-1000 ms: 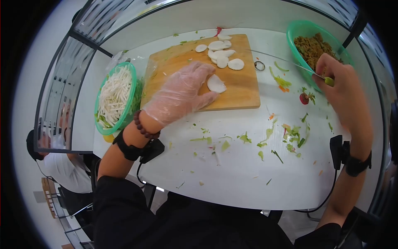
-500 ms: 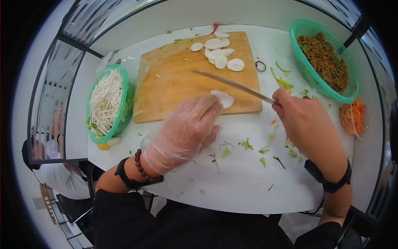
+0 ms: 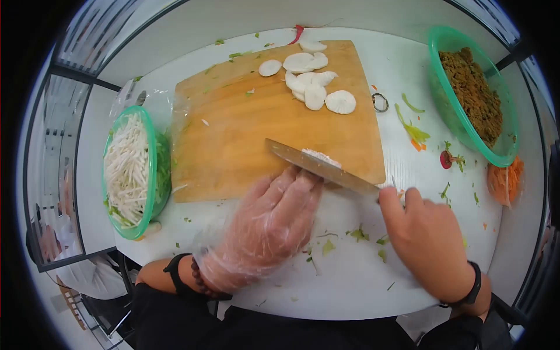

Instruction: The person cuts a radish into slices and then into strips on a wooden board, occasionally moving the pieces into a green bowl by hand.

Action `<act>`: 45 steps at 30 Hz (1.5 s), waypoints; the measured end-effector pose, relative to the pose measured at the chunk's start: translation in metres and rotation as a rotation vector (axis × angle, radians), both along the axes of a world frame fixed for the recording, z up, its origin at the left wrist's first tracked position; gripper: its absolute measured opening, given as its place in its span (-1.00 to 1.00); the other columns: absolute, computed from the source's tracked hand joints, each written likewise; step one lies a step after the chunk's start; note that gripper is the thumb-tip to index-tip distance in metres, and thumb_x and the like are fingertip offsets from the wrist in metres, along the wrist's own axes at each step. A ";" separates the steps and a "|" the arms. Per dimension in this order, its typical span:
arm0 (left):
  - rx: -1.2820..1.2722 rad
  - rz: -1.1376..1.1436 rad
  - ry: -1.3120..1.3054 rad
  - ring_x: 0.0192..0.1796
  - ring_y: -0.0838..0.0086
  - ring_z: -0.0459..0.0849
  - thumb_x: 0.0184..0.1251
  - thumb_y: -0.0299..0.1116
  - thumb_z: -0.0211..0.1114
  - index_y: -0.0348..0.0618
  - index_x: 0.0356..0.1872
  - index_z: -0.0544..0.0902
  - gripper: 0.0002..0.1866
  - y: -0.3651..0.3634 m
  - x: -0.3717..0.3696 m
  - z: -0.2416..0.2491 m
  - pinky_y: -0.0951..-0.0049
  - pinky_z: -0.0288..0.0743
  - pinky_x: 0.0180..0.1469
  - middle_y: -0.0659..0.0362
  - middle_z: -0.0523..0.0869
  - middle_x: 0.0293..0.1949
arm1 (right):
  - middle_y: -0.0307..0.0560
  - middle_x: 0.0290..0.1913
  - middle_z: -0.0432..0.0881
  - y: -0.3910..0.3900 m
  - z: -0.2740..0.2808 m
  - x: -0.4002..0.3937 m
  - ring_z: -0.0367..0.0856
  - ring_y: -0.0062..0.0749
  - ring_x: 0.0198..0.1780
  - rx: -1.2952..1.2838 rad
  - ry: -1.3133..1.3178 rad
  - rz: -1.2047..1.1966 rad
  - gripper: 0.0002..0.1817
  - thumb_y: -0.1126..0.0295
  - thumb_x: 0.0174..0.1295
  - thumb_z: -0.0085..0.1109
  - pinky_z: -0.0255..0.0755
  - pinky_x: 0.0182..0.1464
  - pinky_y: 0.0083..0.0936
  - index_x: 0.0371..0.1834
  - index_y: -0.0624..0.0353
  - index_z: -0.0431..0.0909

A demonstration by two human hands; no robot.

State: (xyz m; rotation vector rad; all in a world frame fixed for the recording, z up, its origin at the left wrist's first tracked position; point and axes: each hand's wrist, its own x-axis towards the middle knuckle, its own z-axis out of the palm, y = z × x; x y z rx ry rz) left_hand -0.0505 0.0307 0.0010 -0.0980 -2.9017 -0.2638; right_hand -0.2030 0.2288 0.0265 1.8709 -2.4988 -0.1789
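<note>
My right hand (image 3: pixel 424 236) is closed around the handle of a kitchen knife (image 3: pixel 326 170). The blade slants across the near part of the wooden cutting board (image 3: pixel 233 134), over a piece of white vegetable (image 3: pixel 321 157) partly hidden behind it. My left hand (image 3: pixel 271 219), in a clear plastic glove, has its fingers bent and its fingertips pressed at that piece, close to the blade's near side. Several round white slices (image 3: pixel 340 102) lie at the far right of the board, some overlapping.
At left stands a green basket (image 3: pixel 153 175) of white shreds (image 3: pixel 127 169). To the right are a green bowl (image 3: pixel 446 96) of brown crumbly filling (image 3: pixel 471 96) and a container of shredded carrot (image 3: pixel 505 181). A small red radish (image 3: pixel 446 160), a metal ring (image 3: pixel 380 102) and green scraps lie on the table.
The knife has come down and nearer, from above the board onto the white piece. My right hand moved down with it. The view has shifted slightly, and my left fingers stay at the piece.
</note>
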 end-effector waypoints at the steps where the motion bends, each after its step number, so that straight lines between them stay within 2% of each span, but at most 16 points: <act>1: 0.005 0.003 -0.017 0.27 0.07 0.68 0.20 -0.50 0.32 -0.45 0.09 0.70 -0.58 0.000 0.000 0.001 0.16 0.59 0.15 -0.13 0.64 0.21 | -0.21 -0.53 0.42 0.000 0.003 0.004 0.54 -0.45 -0.61 0.035 0.014 -0.001 -0.81 0.44 0.23 0.19 0.32 -0.63 -0.46 -0.13 0.17 0.47; 8: 0.004 -0.009 -0.090 0.26 0.07 0.69 0.21 -0.47 0.34 -0.44 0.11 0.70 -0.58 -0.001 -0.001 0.005 0.14 0.59 0.20 -0.12 0.64 0.19 | -0.23 -0.56 0.38 -0.010 -0.001 0.000 0.49 -0.50 -0.67 0.047 -0.032 0.013 -0.81 0.42 0.20 0.23 0.31 -0.66 -0.50 -0.17 0.18 0.49; 12: -0.009 -0.004 -0.115 0.27 0.09 0.68 0.22 -0.49 0.32 -0.47 0.17 0.67 -0.53 -0.002 -0.001 0.007 0.16 0.60 0.21 -0.12 0.62 0.24 | -0.22 -0.57 0.37 -0.003 0.001 -0.009 0.48 -0.51 -0.68 0.027 -0.084 -0.027 -0.81 0.41 0.19 0.23 0.32 -0.67 -0.50 -0.18 0.18 0.49; 14: -0.003 -0.020 -0.111 0.29 0.08 0.67 0.23 -0.48 0.32 -0.48 0.18 0.67 -0.53 -0.004 0.000 0.007 0.16 0.60 0.22 -0.14 0.61 0.27 | -0.24 -0.59 0.37 -0.005 -0.005 -0.010 0.45 -0.52 -0.70 -0.001 -0.056 0.000 -0.82 0.40 0.20 0.22 0.26 -0.68 -0.50 -0.17 0.16 0.49; 17: 0.031 -0.024 -0.121 0.37 -0.10 0.59 0.04 -0.54 0.44 -0.46 0.26 0.61 -0.36 -0.002 0.002 0.003 0.02 0.57 0.27 -0.17 0.53 0.37 | -0.28 -0.60 0.37 -0.013 -0.008 -0.015 0.40 -0.54 -0.72 -0.028 0.023 0.046 -0.82 0.40 0.19 0.22 0.18 -0.69 -0.49 -0.17 0.14 0.49; 26: -0.014 -0.034 -0.110 0.40 -0.10 0.56 0.07 -0.52 0.47 -0.46 0.25 0.61 -0.38 -0.002 0.004 0.003 0.01 0.56 0.28 -0.21 0.51 0.38 | -0.29 -0.61 0.36 0.005 -0.001 -0.013 0.42 -0.55 -0.70 -0.007 -0.003 0.033 -0.83 0.41 0.18 0.22 0.22 -0.67 -0.49 -0.19 0.14 0.48; 35: -0.002 -0.037 -0.077 0.40 -0.09 0.57 0.08 -0.51 0.46 -0.39 0.20 0.67 -0.44 -0.004 0.004 0.000 -0.02 0.56 0.28 -0.17 0.54 0.36 | -0.21 -0.61 0.39 0.007 0.007 -0.008 0.50 -0.44 -0.68 0.030 -0.130 0.002 -0.85 0.44 0.19 0.22 0.31 -0.65 -0.44 -0.25 0.15 0.45; 38: -0.010 -0.019 -0.088 0.40 -0.10 0.56 0.08 -0.52 0.45 -0.39 0.20 0.67 -0.44 -0.001 0.005 -0.002 -0.02 0.56 0.28 -0.18 0.54 0.35 | -0.20 -0.61 0.39 -0.004 -0.002 -0.002 0.50 -0.43 -0.68 0.022 -0.066 0.023 -0.86 0.45 0.19 0.21 0.32 -0.66 -0.43 -0.25 0.15 0.45; 45: -0.020 -0.033 -0.046 0.37 -0.07 0.59 0.05 -0.55 0.43 -0.46 0.22 0.64 -0.40 -0.002 0.004 -0.004 0.03 0.56 0.30 -0.18 0.53 0.37 | -0.20 -0.62 0.41 0.004 -0.005 -0.006 0.50 -0.39 -0.70 -0.009 -0.089 0.001 -0.83 0.45 0.17 0.23 0.32 -0.65 -0.42 -0.28 0.12 0.41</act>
